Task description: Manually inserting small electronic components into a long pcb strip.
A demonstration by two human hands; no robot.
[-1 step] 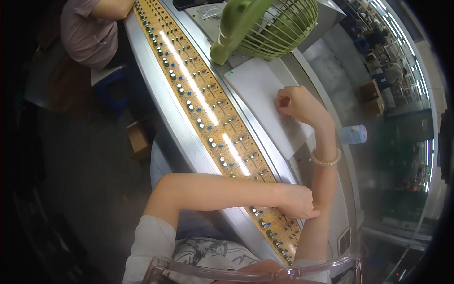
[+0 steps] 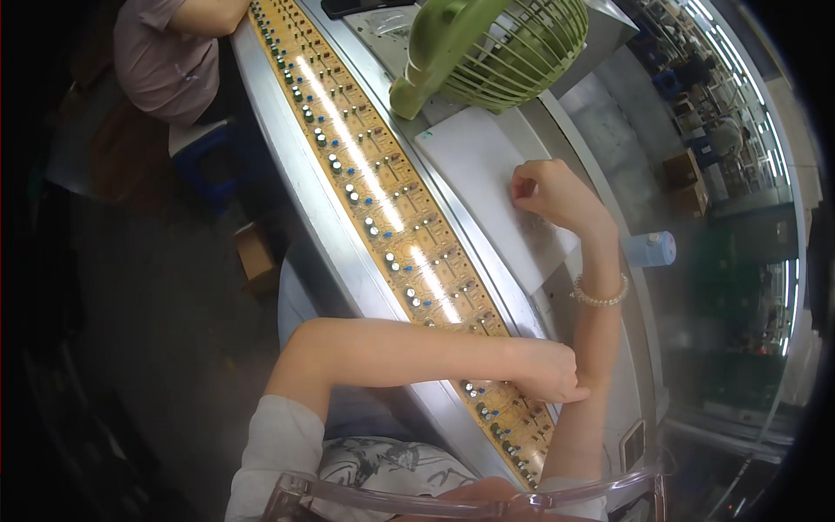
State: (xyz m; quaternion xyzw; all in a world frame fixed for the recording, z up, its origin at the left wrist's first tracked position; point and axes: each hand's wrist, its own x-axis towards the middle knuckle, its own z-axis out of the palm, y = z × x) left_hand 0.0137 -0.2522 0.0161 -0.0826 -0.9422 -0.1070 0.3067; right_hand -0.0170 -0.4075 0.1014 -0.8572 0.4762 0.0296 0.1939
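My left hand (image 2: 546,370) reaches across from the left, closed with its fingers curled, and a fingertip touches my right forearm. Under that arm runs a long row of tan circuit boards (image 2: 441,228) fitted with small capacitors and other parts. My right hand (image 2: 557,193) is raised over a white sheet (image 2: 483,157) to the right of the boards. Its fingers bend inward into a loose closed curl, and nothing shows in them. A beaded bracelet (image 2: 600,297) circles my right wrist.
A green caged fan (image 2: 513,52) stands at the far side of the bench. A light blue bottle (image 2: 652,250) is right of my right wrist, and a phone (image 2: 633,445) lies at the lower right. Another person (image 2: 165,61) sits at the upper left, near a cardboard box (image 2: 254,258).
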